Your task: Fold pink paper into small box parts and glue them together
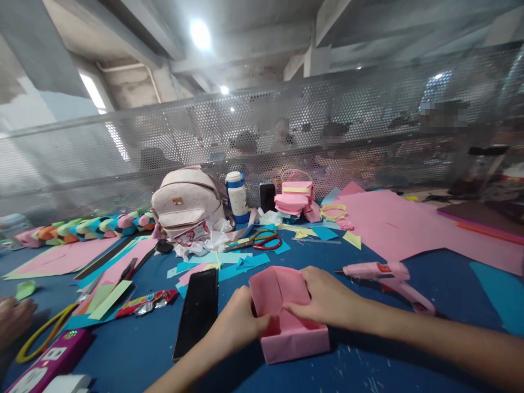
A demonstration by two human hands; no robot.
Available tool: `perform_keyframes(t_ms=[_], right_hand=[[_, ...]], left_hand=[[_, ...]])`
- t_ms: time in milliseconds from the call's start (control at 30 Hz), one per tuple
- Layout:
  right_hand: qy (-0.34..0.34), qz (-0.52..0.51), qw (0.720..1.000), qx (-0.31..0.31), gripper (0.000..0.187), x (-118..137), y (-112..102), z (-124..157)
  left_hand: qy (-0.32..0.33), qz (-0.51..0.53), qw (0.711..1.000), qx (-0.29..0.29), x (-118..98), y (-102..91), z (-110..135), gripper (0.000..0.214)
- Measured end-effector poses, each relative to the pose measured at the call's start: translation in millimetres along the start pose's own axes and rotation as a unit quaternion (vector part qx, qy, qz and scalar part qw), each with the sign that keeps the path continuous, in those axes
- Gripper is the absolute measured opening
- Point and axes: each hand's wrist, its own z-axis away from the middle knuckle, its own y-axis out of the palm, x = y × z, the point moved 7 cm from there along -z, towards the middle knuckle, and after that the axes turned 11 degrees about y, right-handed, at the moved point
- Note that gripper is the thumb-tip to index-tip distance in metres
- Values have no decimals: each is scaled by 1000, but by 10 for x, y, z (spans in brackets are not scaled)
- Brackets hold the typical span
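Observation:
A pink folded paper box (295, 346) is on the blue table in front of me, its open inside facing up and toward me. My left hand (241, 316) grips its left wall, with the thumb over the inside. On the other side my right hand (323, 300) pinches the right wall, its thumb also inside the box. Both sets of fingers are partly hidden behind the paper. A black phone (197, 311) lies just left of my left hand. To the right of the box, a pink hot glue gun (388, 275) rests on its side beyond my right forearm.
Scissors (262, 239), blue paper scraps (245, 265) and crumpled tissue lie farther back. Behind them stand a pale backpack (186, 199), a bottle (236, 196) and a pink paper piece (292, 199). Large pink sheets (385, 221) cover the right. Another person's hand (14, 319) is at far left.

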Motion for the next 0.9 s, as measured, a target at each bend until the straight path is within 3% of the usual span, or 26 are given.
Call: perform_keyframes(t_ms=[233, 433, 667, 900], right_hand=[[35, 8, 999, 5, 23, -20, 39, -16], [9, 19, 1000, -16, 20, 5, 27, -32], [13, 52, 997, -51, 22, -35, -60, -32], [16, 54, 997, -59, 19, -25, -91, -22]], left_hand=[[25, -45, 998, -35, -70, -43, 35, 27], [15, -16, 999, -48, -1, -39, 30, 26], [-3, -15, 1000, 2, 35, 20, 0, 25], [-3, -19, 1000, 11, 6, 30, -9, 29]])
